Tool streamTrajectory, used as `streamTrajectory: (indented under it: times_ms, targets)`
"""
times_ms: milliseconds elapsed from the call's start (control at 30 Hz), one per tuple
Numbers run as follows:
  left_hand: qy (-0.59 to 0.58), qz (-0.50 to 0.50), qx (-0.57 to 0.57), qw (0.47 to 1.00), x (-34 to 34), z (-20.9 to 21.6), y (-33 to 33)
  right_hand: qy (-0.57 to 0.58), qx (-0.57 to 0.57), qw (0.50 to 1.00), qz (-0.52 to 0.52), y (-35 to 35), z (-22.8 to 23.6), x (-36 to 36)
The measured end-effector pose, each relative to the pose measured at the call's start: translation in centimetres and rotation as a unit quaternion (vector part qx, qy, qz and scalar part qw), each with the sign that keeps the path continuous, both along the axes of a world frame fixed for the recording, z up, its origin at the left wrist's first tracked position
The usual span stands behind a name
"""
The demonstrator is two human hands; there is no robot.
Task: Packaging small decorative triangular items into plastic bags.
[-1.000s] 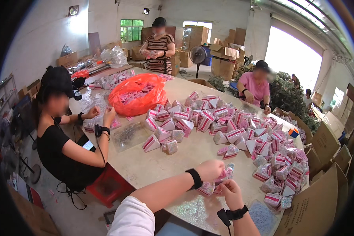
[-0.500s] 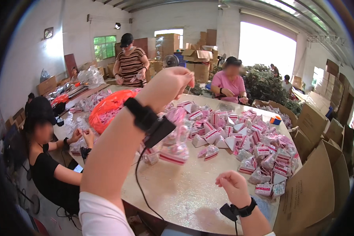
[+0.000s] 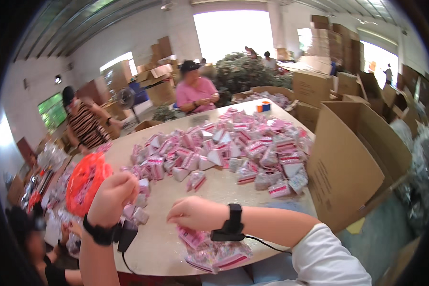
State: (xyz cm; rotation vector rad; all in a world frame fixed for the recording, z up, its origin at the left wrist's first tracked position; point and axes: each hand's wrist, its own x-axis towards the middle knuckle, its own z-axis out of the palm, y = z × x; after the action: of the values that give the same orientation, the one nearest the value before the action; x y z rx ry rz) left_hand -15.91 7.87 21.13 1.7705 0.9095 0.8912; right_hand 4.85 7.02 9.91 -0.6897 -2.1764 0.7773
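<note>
We see daylight glaring white through the wide doorway [image 3: 233, 35], the table [image 3: 157, 252] softly lit, and the roof [image 3: 81, 28] curving near blackened edges.

No lettering legible; dark print on large open carton [image 3: 345, 167] and smaller carton [image 3: 313, 89], too small.

Pink-white packets [image 3: 231, 260], orange bag [image 3: 79, 204], striped brown shirt [image 3: 86, 125]

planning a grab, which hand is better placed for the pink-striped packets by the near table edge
Probably the right hand: it's close above those packets, while the left hand is farther off.
</note>
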Motion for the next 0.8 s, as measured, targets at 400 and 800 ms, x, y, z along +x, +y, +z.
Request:
streamTrajectory:
  times_ms: [400,800]
  targets:
    - [0.2,-0.007,0.01,0.98,-6.8,-10.5,-4.4,0.093,0.156,0.935,-0.304,2.2,0.3,10.5]
    - [0.479,0.172,0.084,0.857,-14.1,-33.1,-13.7,-0.377,0.022,0.813,-0.443,4.0,3.1,20.1]
